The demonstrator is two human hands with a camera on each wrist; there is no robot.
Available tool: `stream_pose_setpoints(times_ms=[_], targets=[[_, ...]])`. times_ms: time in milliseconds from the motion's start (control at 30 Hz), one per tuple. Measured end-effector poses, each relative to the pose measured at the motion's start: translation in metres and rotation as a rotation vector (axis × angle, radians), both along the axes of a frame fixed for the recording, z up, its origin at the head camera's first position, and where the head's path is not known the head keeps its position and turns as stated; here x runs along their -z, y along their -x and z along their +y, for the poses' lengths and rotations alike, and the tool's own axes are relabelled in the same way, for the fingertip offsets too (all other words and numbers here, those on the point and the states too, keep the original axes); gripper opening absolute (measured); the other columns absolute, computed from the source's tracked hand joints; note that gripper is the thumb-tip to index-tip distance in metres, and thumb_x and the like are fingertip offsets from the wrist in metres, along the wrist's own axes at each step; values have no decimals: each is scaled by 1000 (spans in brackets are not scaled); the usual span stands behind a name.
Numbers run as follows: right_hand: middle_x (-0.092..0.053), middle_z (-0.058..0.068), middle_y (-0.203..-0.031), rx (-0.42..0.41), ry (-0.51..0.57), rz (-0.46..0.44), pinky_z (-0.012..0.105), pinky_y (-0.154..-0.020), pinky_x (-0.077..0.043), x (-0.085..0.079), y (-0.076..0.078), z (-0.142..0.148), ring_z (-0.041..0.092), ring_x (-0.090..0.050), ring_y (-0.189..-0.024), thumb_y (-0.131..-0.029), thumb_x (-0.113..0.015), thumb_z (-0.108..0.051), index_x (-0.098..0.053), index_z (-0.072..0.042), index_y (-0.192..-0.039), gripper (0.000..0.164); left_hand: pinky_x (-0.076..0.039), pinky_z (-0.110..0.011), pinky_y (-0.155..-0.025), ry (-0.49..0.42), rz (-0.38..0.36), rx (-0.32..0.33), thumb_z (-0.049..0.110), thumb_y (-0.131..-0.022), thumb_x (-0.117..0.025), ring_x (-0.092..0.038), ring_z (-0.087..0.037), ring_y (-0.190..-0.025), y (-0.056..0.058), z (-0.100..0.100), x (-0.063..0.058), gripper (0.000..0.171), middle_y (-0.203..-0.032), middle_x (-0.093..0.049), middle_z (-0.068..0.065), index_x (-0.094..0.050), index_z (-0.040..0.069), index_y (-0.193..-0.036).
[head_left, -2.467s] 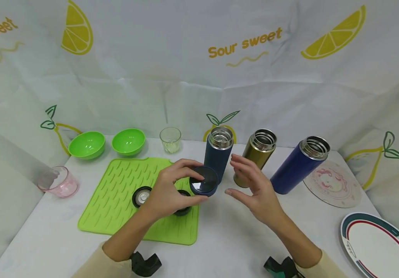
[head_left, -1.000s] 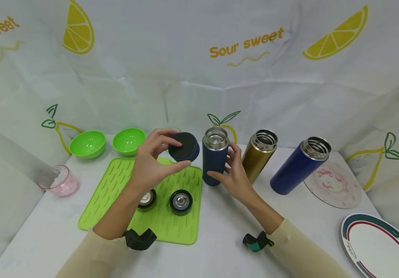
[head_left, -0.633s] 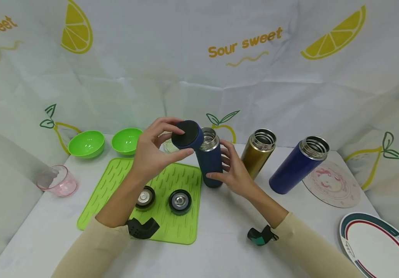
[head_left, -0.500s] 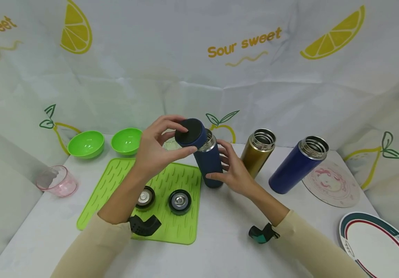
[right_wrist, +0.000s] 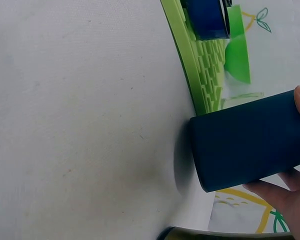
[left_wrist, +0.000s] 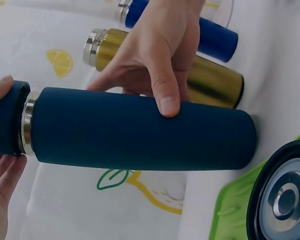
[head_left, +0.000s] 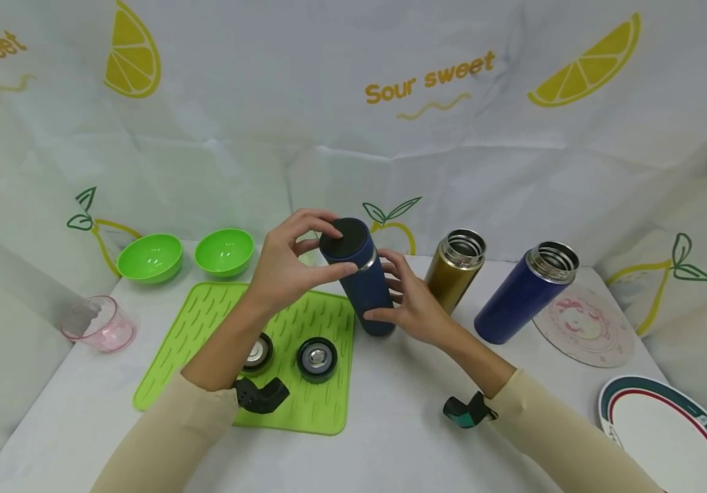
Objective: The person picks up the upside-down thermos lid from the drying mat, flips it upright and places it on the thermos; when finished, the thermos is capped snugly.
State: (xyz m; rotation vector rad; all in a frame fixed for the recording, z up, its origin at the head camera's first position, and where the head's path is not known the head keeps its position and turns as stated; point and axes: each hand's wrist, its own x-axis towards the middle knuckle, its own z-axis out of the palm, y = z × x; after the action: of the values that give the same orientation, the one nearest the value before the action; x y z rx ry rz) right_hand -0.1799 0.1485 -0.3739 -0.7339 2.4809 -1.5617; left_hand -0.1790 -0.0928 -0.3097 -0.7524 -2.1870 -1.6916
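Left fingers (head_left: 328, 273) clamped round one lid (head_left: 352, 242), right fingers (head_left: 384, 315) round one navy bottle (head_left: 369, 293) (two more bottles (head_left: 518, 301), two more lids (head_left: 317, 359)).

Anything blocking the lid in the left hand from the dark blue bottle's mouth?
Nothing visible. The left hand holds the lid right at the steel neck of the dark blue bottle, no object between them.

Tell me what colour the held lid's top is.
The lid has a black top above a dark blue side; it shows best in the head view.
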Motion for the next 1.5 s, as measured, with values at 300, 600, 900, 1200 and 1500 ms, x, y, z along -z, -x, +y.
stream_pose_setpoints(times_ms=[300, 600, 900, 1200, 1500], targets=[[-42, 23, -157, -7, -5, -3, 67, -110, -44, -1, -1, 2, 50, -49, -141, -83, -82, -1, -22, -22, -157, 98, -59, -41, -99, 61, -19, 5, 10, -75, -90, -61, -20, -124, 2, 3, 4, 38, -130, -63, -8, -70, 6, -107], [-40, 25, -158, -39, 10, 17, 66, -109, -45, 2, -1, 1, 51, -49, -140, -82, -82, 0, -21, -18, -157, 98, -54, -39, -108, 61, -113, 146, 4, -79, -85, -57, -20, -133, 7, -7, 4, 38, -140, -61, -7, -69, 6, -113], [-38, 24, -160, -51, 8, 11, 67, -110, -43, 0, -2, 1, 51, -47, -142, -83, -81, 1, -21, -17, -157, 97, -53, -45, -103, 257, -78, 161, 16, -82, -85, -54, -20, -135, 7, -12, -13, 43, -144, -59, -3, -68, 13, -121], [-39, 25, -159, -56, 0, 24, 67, -109, -45, -2, -1, 1, 51, -49, -140, -83, -81, 0, -20, -16, -157, 97, -53, -39, -98, 335, -40, 151, 23, -82, -87, -57, -16, -127, 9, -8, -23, 43, -136, -64, -1, -72, 16, -121], [-40, 24, -159, -72, -4, 28, 66, -110, -44, -2, -1, 0, 51, -46, -142, -83, -81, 1, -21, -15, -157, 97, -53, -43, -96, 516, -61, 195, 33, -88, -81, -54, -19, -123, 6, -9, -43, 63, -143, -57, -1, -57, 23, -145]])
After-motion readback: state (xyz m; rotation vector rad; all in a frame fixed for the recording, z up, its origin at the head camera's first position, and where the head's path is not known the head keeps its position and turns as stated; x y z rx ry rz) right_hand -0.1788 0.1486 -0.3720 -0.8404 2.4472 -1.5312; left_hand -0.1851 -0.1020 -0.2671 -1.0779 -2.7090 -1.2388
